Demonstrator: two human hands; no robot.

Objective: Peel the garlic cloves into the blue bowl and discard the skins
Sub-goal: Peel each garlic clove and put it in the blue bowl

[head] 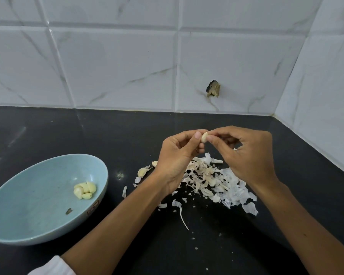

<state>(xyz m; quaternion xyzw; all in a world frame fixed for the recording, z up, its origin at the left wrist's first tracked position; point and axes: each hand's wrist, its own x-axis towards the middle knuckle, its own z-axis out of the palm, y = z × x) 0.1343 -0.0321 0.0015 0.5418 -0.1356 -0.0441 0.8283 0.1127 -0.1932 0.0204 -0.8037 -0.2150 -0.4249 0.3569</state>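
Your left hand (177, 157) pinches one garlic clove (204, 137) between thumb and forefinger, with the other fingers curled in below it. Your right hand (248, 155) meets it from the other side. Its thumb and forefinger tips are closed on the clove's upper edge and its remaining fingers are loosely bent. The clove is held in the air above the black counter (286, 225), over the far edge of the skins (213, 181), which lie in one loose heap with a few strips and crumbs scattered toward you. Just left of your left hand, two unpeeled cloves (143, 171) rest on the counter, the farther one partly hidden by the hand. The single blue bowl (38, 185) stands well to the left. It holds a tight cluster of peeled cloves (85, 190), about five, though they are packed too closely to count surely. There is also one dark fleck (68, 211) in the bowl.
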